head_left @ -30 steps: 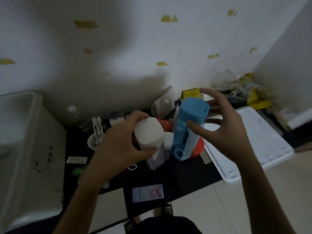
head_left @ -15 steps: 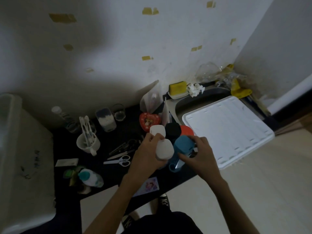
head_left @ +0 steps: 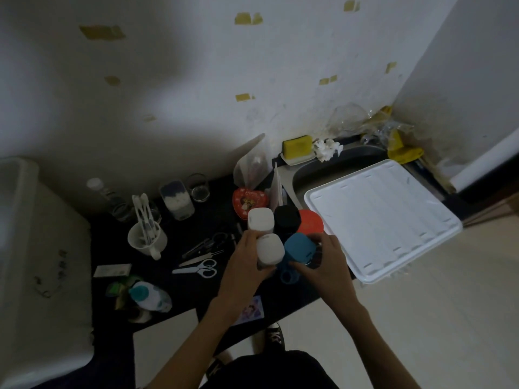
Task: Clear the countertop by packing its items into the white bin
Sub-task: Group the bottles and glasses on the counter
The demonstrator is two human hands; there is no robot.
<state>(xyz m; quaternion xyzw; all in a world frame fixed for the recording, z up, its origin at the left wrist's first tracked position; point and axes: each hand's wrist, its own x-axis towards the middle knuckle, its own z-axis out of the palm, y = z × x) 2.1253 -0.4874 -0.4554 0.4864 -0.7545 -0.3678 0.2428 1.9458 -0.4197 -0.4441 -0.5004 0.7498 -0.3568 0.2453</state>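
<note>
A white bin [head_left: 42, 248] is seen at the far left, beside the dark countertop [head_left: 196, 287]; near its wall lie a flat white packet [head_left: 112, 270] and a teal-capped bottle [head_left: 150, 296] on its side. A white mug [head_left: 146, 240] holding toothbrushes is noted further right, with a clear bottle [head_left: 108, 197], a cotton-filled jar [head_left: 177, 200] and a glass [head_left: 198, 187] behind it against the wall; white-handled scissors [head_left: 198, 267] and dark metal tools [head_left: 207, 244] lie between the mug and the hands. A red heart-shaped tin [head_left: 248, 202] stands behind the cluster; a black-lidded container [head_left: 287, 219] and an orange lid [head_left: 310, 221] are packed close, hemming the hands in. A photo card [head_left: 254, 309] lies at the countertop's front edge; bare counter is seen left of it. A white tray [head_left: 387, 217] covers the sink [head_left: 337, 161] at right, overhanging the front edge; a yellow sponge [head_left: 297, 144] sits behind.

The left hand [head_left: 243, 269] is curled around a white-capped bottle [head_left: 269, 249]; a second white-capped bottle [head_left: 260, 219] stands just behind, touching it. The right hand [head_left: 323, 262] is curled around a blue container [head_left: 299, 248], fingertips on its side.
</note>
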